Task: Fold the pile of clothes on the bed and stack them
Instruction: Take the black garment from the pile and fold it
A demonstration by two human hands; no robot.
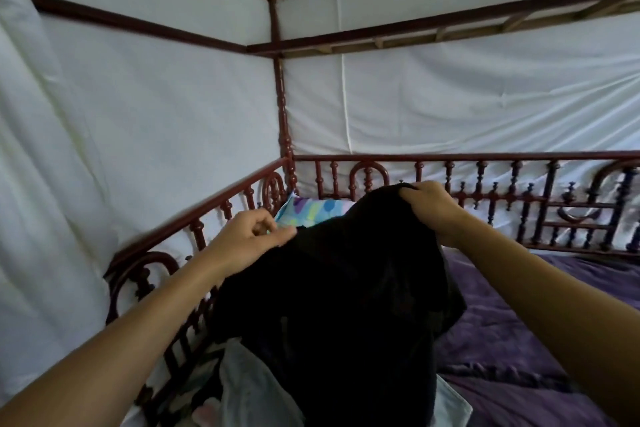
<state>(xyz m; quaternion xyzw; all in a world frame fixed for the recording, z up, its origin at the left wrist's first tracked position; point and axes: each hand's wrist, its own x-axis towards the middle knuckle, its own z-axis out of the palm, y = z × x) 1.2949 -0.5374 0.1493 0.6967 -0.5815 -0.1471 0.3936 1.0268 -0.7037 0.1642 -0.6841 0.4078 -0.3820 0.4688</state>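
I see the black garment [339, 288] held up above the bed, hanging over pale clothes [249, 388] beside the red rail [239, 192]. It hides part of a patterned pillow [311, 210]. The purple bedspread [502, 322] lies to the right. The left hand [254, 237] pinches its upper edge. The right hand [431, 206] clutches the top, with both arms outstretched.

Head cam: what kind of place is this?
Most likely a bedroom, viewed from a four-poster bed. It has a turned dark-red wooden railing, white cloth stretched over the frame, a purple bedspread and a patterned pillow. The left hand and right hand hold up a black garment.
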